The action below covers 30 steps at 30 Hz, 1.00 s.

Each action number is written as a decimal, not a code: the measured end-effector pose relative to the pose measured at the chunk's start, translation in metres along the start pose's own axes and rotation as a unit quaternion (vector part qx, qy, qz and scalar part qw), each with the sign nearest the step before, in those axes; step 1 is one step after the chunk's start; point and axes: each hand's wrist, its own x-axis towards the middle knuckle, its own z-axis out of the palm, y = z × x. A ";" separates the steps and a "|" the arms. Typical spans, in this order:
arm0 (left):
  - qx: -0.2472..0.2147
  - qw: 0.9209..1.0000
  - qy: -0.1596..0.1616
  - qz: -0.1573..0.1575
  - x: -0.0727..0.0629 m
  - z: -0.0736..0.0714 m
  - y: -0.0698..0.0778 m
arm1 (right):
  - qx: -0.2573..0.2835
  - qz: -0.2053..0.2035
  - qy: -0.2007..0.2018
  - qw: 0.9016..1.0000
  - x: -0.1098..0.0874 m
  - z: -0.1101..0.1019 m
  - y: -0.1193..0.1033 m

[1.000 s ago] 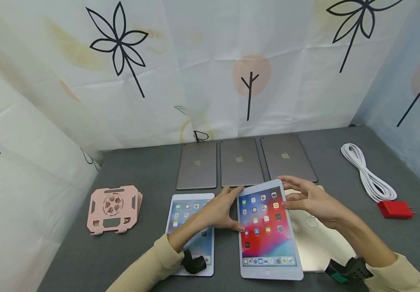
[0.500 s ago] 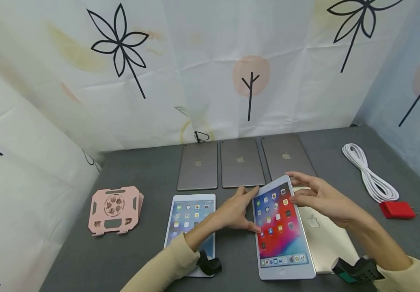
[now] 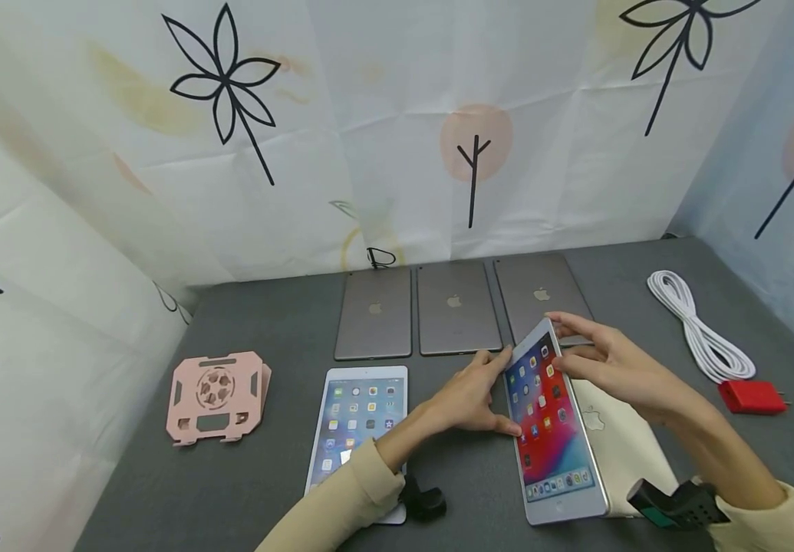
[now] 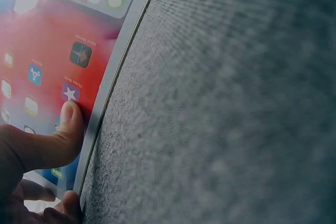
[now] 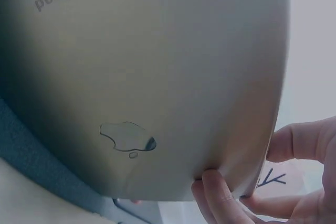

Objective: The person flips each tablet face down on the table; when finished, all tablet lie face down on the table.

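Both hands hold a white-framed tablet (image 3: 550, 429) with a lit red and blue screen of app icons. It stands tilted, its right side raised, over a gold-backed tablet (image 3: 627, 441). My left hand (image 3: 466, 402) grips its left edge; in the left wrist view the thumb (image 4: 68, 135) lies on the screen. My right hand (image 3: 621, 376) pinches the upper right corner, and the right wrist view shows fingertips (image 5: 218, 192) on the metal back (image 5: 157, 66) with its apple logo. To the left lies another lit white tablet (image 3: 362, 406), partly covered by the left forearm.
Three grey tablets lie face down in a row at the back, the middle one (image 3: 457, 318) among them. A pink folding stand (image 3: 219, 399) sits at left. A coiled white cable (image 3: 700, 330) and a red charger plug (image 3: 752, 397) lie at right.
Both hands have carried the held tablet to the right. Its right side has tilted up more, and it covers more of the gold-backed tablet. The left lit tablet's screen is less covered.
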 end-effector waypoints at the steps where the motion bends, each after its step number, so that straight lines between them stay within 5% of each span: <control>1: 0.001 1.000 0.000 0.002 0.000 0.000 0.000 | -0.001 -0.002 0.001 1.000 0.001 0.001 -0.001; 15: -0.022 0.999 -0.007 0.027 0.000 -0.002 -0.008 | -0.019 -0.012 0.014 1.000 0.009 0.021 -0.017; 20: -0.087 0.994 -0.046 0.046 -0.002 -0.011 -0.013 | -0.019 -0.020 0.014 1.000 0.011 0.027 -0.021; 24: -0.202 0.976 -0.068 0.042 -0.007 -0.022 -0.014 | -0.009 -0.009 0.000 1.000 0.012 0.030 -0.022; 30: -0.355 0.932 -0.044 0.056 -0.018 -0.040 -0.007 | 0.023 0.022 -0.041 0.999 0.015 0.036 -0.021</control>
